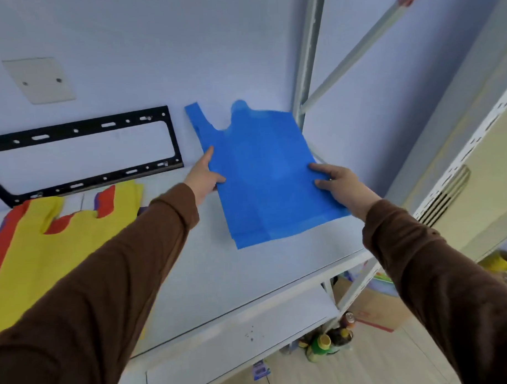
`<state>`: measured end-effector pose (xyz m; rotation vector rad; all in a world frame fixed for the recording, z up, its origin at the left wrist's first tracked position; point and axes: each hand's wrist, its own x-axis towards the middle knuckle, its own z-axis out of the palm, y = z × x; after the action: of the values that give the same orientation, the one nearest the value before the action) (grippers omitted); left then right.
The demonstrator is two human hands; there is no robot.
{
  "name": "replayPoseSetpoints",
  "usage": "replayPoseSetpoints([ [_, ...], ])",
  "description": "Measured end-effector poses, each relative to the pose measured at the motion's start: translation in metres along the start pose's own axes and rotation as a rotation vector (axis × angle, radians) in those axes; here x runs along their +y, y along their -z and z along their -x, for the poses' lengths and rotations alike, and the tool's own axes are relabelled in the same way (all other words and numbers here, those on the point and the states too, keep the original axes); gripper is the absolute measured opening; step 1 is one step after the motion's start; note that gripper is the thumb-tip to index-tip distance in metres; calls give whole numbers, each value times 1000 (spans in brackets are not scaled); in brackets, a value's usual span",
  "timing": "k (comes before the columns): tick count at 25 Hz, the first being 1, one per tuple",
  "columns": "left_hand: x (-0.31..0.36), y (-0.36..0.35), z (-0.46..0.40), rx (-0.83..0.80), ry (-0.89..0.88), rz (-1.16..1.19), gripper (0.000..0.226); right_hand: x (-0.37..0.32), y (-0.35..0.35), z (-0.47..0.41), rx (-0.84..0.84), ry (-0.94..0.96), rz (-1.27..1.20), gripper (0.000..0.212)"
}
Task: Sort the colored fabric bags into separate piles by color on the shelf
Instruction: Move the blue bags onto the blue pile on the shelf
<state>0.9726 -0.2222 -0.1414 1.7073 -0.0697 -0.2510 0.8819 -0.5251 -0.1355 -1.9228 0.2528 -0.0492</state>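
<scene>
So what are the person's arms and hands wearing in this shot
Both arms wear long dark brown fabric sleeves ending at the wrists, left sleeve and right sleeve. The left hand and right hand are bare: no gloves, rings or watch visible.

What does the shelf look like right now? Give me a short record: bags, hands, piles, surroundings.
held bag: blue bag, flat, above the right part of the shelf
left hand: grips the bag's left edge
right hand: grips the bag's right edge
unsorted pile: yellow bag on top, red and purple edges showing beneath, at shelf left
wall: black bracket behind the pile
</scene>
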Motion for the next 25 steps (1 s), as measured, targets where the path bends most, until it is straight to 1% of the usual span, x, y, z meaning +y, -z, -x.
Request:
replayPoseSetpoints([
  [3,-50,-48,-8,28,157,-29,81,59,16,-20,-65,-103,203,45],
  [5,-65,-62,-14,83,185,-77,79,82,25,-27,-75,-142,260,45],
  [7,-70,-70,-21,122,178,-159,78,94,33,-33,-67,-154,257,42],
  [12,-75,-78,-33,205,160,-245,72,99,42,-44,-10,-139,228,34],
  [15,-77,-78,-37,217,153,-266,70,98,43,-48,-22,-158,219,34],
  [19,-78,-77,-35,161,146,-289,77,94,46,-50,-73,-177,252,40],
  [22,-77,-77,-31,123,156,-285,86,88,50,-48,-139,-204,273,48],
  [25,-76,-78,-30,102,163,-244,85,84,52,-47,-184,-220,289,56],
])
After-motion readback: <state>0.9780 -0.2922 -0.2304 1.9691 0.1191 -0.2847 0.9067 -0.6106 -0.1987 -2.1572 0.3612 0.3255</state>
